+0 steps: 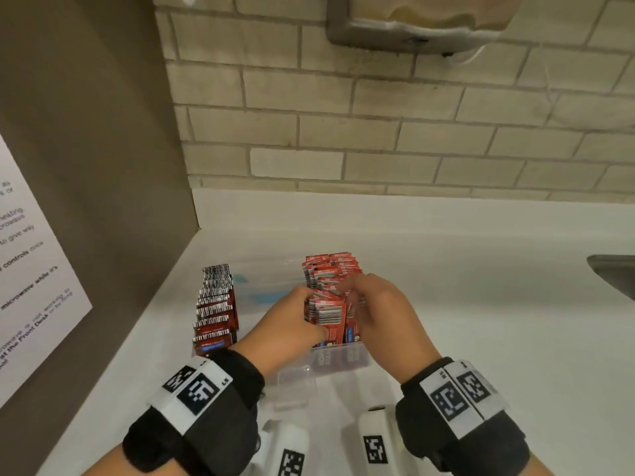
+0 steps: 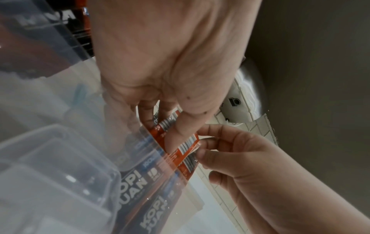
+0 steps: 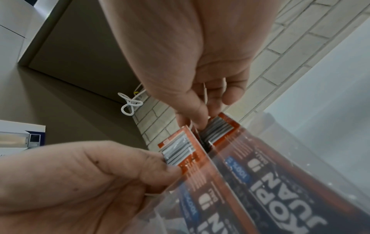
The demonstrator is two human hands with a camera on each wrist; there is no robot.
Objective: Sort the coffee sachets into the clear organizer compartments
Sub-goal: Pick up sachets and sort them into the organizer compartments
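Observation:
A clear organizer [image 1: 266, 281] stands on the white counter. Its left compartment holds a row of red coffee sachets [image 1: 215, 305]. The right compartment is packed with more upright red sachets [image 1: 331, 274]. My left hand [image 1: 311, 321] grips the front bunch of sachets [image 1: 328, 316] in the right compartment, thumb on their barcode side [image 3: 176, 152]. My right hand [image 1: 350, 293] reaches in from the right, and its curled fingers [image 3: 200, 114] pinch sachet tops just behind that bunch. The middle compartment shows only blue labels. In the left wrist view both hands meet on the same sachets [image 2: 186, 145].
A brown cabinet side [image 1: 103, 166] with a paper notice [image 1: 31, 269] walls off the left. A brick wall [image 1: 378, 132] runs behind, with a dispenser [image 1: 422, 22] above. A sink edge [image 1: 615, 273] sits at the right. A small clear box [image 1: 297, 386] lies in front of the organizer.

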